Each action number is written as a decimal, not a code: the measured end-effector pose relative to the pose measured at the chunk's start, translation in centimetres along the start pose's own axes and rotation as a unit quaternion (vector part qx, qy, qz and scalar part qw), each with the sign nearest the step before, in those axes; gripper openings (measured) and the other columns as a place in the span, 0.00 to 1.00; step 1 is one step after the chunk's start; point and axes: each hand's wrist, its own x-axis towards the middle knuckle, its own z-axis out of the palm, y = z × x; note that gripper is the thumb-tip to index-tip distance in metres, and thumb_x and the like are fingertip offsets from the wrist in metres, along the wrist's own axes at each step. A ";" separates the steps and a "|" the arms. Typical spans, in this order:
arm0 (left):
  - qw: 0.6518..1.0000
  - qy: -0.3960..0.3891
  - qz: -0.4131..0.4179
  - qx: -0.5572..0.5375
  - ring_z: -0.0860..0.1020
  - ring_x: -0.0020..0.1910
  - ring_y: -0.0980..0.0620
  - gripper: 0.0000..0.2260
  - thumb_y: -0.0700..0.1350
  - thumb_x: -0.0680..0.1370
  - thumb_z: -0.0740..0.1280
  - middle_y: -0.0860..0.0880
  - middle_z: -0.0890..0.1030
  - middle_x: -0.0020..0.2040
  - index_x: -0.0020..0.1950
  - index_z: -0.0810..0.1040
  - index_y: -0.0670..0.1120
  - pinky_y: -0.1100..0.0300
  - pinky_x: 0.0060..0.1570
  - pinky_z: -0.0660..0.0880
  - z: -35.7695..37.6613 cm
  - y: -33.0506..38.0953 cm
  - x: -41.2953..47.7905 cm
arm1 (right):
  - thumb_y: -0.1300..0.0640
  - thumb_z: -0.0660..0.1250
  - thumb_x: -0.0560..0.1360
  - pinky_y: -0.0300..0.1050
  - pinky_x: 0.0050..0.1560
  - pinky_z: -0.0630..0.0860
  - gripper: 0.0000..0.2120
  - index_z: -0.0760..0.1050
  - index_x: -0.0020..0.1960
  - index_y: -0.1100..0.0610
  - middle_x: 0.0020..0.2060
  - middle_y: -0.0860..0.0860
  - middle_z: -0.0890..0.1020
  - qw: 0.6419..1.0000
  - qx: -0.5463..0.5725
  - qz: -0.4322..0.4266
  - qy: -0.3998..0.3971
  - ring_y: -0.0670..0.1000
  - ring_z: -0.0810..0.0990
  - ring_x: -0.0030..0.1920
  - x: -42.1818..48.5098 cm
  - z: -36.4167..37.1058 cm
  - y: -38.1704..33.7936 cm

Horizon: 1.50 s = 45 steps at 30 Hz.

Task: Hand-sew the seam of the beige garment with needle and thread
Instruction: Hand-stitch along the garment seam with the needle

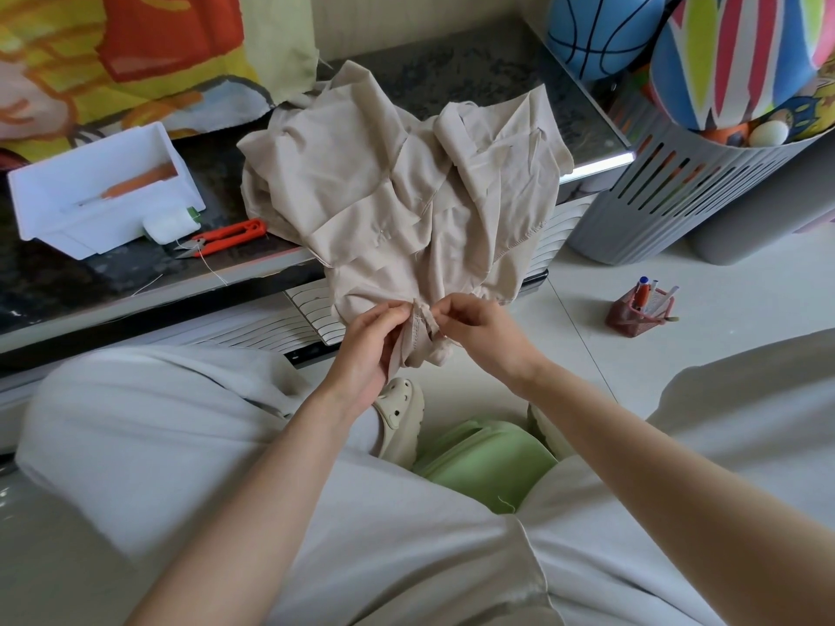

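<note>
Off the front edge of the dark speckled table (474, 70) hangs the beige garment (397, 183), most of it heaped in soft creases on the tabletop and its lower end drawn down below the edge to the hands. The left hand (370, 345) pinches the cloth just beside the seam (422, 316), and the right hand (479, 332) pinches it from the other side with curled fingertips. Whether a needle sits between them I cannot tell, as it is too small to see. The fabric looks thin, matte and limp, with a raw, slightly frayed margin and pale stitches along the fold. That limpness is probably the main risk: the two layers could slide apart under a loose pinch and the seam would run crooked. A hard tug might pucker the weave or drag the heap off the table. With fingertips so close together, a prick is also likely. Towards the table's left end lie orange snips (226, 237), touching a white thread spool (169, 225) beside a glossy white plastic tray (90, 192).
</note>
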 end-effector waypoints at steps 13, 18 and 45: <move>0.999 -0.008 0.008 0.032 0.78 0.34 0.48 0.09 0.39 0.81 0.59 0.36 0.79 0.49 0.45 0.77 0.40 0.59 0.33 0.67 0.2 -0.2 -0.3 | 0.71 0.57 0.77 0.29 0.32 0.66 0.12 0.74 0.41 0.59 0.30 0.48 0.76 0.997 0.078 0.012 0.023 0.39 0.69 0.26 -0.4 1.1 0.0; 0.999 0.007 0.025 0.038 0.77 0.29 0.51 0.10 0.39 0.82 0.58 0.41 0.77 0.34 0.43 0.75 0.41 0.61 0.31 0.68 0.2 -0.2 -0.5 | 0.71 0.59 0.76 0.35 0.32 0.71 0.09 0.71 0.43 0.58 0.28 0.47 0.79 0.995 0.083 0.014 0.054 0.42 0.72 0.27 -0.2 1.3 0.1; 0.999 0.029 0.043 0.013 0.78 0.35 0.57 0.10 0.38 0.81 0.58 0.49 0.80 0.37 0.43 0.76 0.43 0.66 0.35 0.72 -0.1 -0.4 0.0 | 0.60 0.61 0.79 0.32 0.50 0.71 0.06 0.77 0.51 0.53 0.49 0.50 0.76 0.976 -0.130 -0.103 0.141 0.46 0.75 0.45 -0.2 0.8 -0.6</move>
